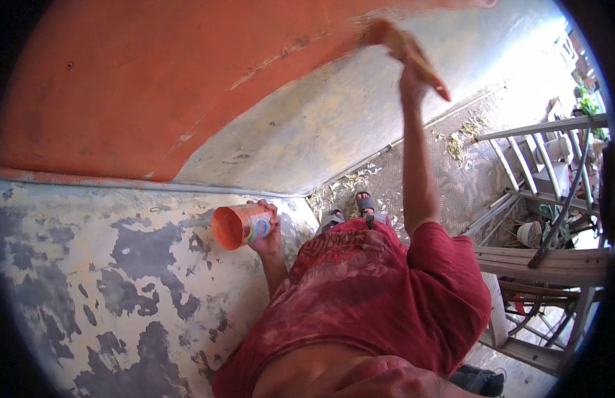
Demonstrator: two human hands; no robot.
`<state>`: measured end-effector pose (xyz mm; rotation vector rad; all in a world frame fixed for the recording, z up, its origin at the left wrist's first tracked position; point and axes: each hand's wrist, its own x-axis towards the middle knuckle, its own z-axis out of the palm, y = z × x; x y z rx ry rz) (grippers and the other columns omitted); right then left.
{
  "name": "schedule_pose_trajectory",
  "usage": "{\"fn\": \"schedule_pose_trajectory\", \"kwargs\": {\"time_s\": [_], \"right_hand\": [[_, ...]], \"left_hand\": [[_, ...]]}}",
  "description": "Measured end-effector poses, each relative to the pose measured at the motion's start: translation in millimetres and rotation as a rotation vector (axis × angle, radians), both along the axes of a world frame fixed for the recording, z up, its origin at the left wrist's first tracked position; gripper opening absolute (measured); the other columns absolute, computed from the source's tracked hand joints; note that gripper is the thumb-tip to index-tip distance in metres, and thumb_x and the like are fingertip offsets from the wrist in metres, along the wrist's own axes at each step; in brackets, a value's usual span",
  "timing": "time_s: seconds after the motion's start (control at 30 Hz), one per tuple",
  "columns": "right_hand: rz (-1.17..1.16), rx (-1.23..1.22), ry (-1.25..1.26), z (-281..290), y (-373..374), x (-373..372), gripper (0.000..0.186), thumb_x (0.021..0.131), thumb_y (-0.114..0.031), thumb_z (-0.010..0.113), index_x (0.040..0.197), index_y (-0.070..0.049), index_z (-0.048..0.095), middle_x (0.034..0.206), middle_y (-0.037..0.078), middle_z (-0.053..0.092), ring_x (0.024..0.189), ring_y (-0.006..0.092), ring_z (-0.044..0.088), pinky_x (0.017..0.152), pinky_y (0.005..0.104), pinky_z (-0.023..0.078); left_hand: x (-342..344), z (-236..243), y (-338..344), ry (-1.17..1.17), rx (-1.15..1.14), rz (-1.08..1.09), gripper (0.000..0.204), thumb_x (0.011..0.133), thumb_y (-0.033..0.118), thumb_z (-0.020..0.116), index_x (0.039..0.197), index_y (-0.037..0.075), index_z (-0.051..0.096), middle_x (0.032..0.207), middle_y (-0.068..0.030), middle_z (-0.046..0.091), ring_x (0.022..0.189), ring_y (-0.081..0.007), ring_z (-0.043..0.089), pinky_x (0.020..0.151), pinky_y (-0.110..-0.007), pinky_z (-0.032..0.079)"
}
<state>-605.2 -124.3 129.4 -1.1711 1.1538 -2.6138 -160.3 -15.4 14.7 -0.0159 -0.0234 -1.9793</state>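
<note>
My left hand (270,233) grips a cylindrical can (255,224) with a colourful label, tipped so its open mouth faces left; orange paint coats the inside. Raised at the upper right, my right hand (412,74) is wrapped round a paintbrush (382,34), blurred by motion. The bristles are against the wall where orange paint (154,73) meets the bare, pale grey part (301,129). The brush handle's reddish tip sticks out past my hand on the right.
A flaking white and grey wall (135,278) stands at the left, beside the can. Dry leaves (460,142) litter the floor below. On the right are a metal ladder-like frame (543,125), wooden beams (546,264), a white pot (530,233) and green plants (588,101).
</note>
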Motion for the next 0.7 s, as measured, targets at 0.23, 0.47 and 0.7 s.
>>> {"fn": "schedule_pose_trajectory", "kwargs": {"time_s": [0.23,0.47,0.7], "right_hand": [[-0.481,-0.011,0.275,2.0,-7.0,-9.9,0.028,0.096,-0.018,0.057,0.117,0.0,0.064,0.108,0.015,0.068,0.097,0.0242,0.064,0.078,0.0352,0.052],[0.145,0.114,0.473,-0.4,9.6,121.9,0.036,0.075,-0.005,0.072,0.11,-0.011,0.069,0.109,0.008,0.069,0.091,0.0302,0.065,0.083,0.0394,0.053],[0.312,0.044,0.021,-0.4,-4.8,-56.3,0.034,0.099,-0.023,0.048,0.122,-0.001,0.062,0.121,0.011,0.064,0.101,0.0218,0.062,0.085,0.0357,0.051]], "left_hand": [[-23.1,-0.4,-5.9,0.01,0.004,-0.027,0.052,0.087,0.038,0.061,0.132,0.013,0.054,0.131,-0.016,0.048,0.121,-0.03,0.044,0.085,-0.044,0.047],[-58.2,9.7,-17.8,-0.082,0.016,-0.046,0.052,0.086,0.037,0.062,0.131,0.013,0.054,0.129,-0.0152,0.05,0.12,-0.03,0.045,0.084,-0.043,0.048],[-89.2,20.7,-47.8,-0.114,-0.014,-0.135,0.051,0.086,0.037,0.063,0.13,0.014,0.054,0.128,-0.0148,0.05,0.119,-0.0303,0.046,0.083,-0.043,0.049]]}}
